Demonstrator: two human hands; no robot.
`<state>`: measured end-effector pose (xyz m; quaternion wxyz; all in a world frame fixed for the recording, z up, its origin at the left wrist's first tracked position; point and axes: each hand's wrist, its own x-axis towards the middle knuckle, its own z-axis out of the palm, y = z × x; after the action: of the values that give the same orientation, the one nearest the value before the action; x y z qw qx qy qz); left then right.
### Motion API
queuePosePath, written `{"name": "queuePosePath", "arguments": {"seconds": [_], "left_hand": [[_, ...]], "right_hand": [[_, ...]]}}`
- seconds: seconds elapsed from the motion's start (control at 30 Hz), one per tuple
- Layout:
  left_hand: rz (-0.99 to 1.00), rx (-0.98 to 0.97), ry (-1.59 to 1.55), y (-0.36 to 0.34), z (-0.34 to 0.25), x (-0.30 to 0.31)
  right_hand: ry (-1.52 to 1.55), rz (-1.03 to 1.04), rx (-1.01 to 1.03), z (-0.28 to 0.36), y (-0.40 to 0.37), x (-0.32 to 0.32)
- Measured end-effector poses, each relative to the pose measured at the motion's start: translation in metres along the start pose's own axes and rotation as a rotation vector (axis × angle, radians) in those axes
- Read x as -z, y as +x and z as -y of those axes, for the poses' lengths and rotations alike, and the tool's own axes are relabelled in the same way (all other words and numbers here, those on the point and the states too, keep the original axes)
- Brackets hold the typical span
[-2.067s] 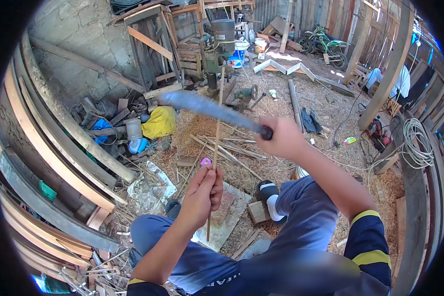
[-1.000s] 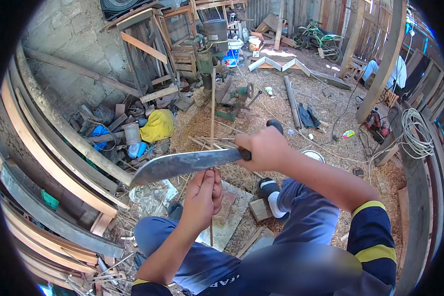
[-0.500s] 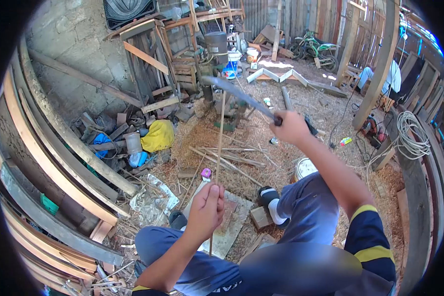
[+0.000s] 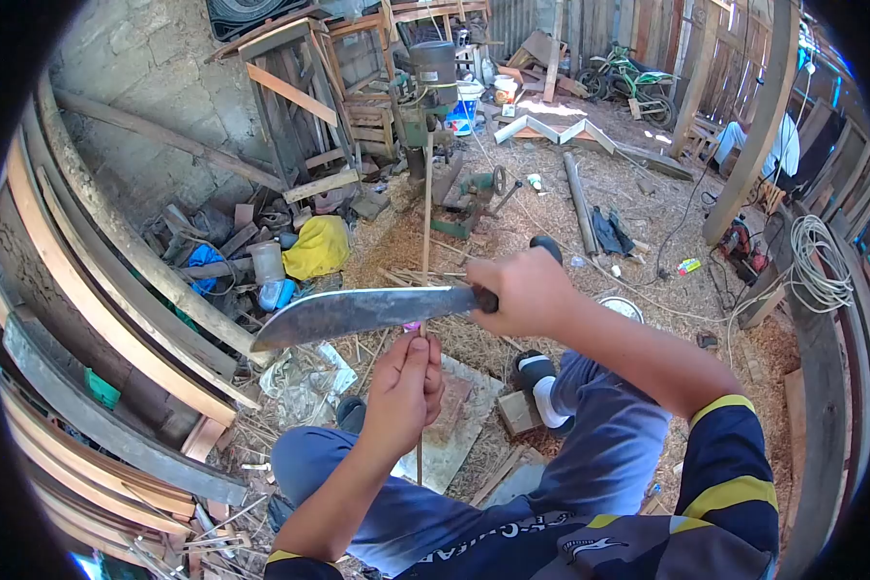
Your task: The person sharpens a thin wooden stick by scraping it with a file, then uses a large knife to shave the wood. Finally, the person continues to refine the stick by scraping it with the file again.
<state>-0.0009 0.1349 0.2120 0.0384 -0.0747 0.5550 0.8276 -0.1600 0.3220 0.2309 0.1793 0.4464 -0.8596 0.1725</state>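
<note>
My right hand (image 4: pixel 524 295) is wrapped round the dark handle of a machete (image 4: pixel 362 314). Its broad, worn blade points left and lies across the view of a thin wooden stick (image 4: pixel 427 217), just above my left hand (image 4: pixel 404 387). The stick stands roughly upright, its lower part pinched in the closed fingers of my left hand. Whether the blade touches the stick cannot be made out. Below my left hand, between the knees, a pale flat board (image 4: pixel 464 425) lies on the ground. The blade partly hides a small pink object (image 4: pixel 412 327).
Long curved planks (image 4: pixel 116 290) line the left side. A green machine (image 4: pixel 464 208), a yellow cloth (image 4: pixel 317 247) and loose sticks lie ahead. A wooden post (image 4: pixel 759 126) and coiled rope (image 4: pixel 822 263) stand at right. Another person (image 4: pixel 781 150) sits at the far right.
The machete has come down and towards me, from raised and tilted to nearly level across the stick. My left hand has stayed on the stick. The view has shifted slightly.
</note>
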Motion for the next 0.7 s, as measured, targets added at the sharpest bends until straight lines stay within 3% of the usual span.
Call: {"name": "queuePosePath", "arguments": {"seconds": [0.07,0.17,0.27,0.4,0.5,0.63,0.7], "left_hand": [[0.010,-0.018,0.024,-0.002,-0.001,0.000],[0.010,0.016,0.008,-0.005,-0.002,0.005],[0.021,0.042,0.018,-0.006,-0.001,0.005],[0.026,0.030,0.004,-0.004,0.001,0.006],[0.022,0.021,0.004,-0.005,-0.002,0.001],[0.045,0.026,0.016,-0.010,-0.006,-0.001],[0.078,0.048,0.014,-0.013,-0.004,0.002]], "right_hand": [[-0.050,0.006,-0.016,-0.020,0.006,-0.005],[0.008,-0.042,-0.308,-0.061,0.016,-0.006],[0.067,-0.084,-0.366,-0.067,0.006,0.006],[0.101,-0.116,-0.063,-0.033,-0.006,0.001],[0.058,0.024,0.033,-0.004,-0.005,-0.002],[-0.033,-0.018,0.018,-0.022,0.002,0.004],[0.051,-0.127,-0.234,-0.056,0.009,0.005]]}}
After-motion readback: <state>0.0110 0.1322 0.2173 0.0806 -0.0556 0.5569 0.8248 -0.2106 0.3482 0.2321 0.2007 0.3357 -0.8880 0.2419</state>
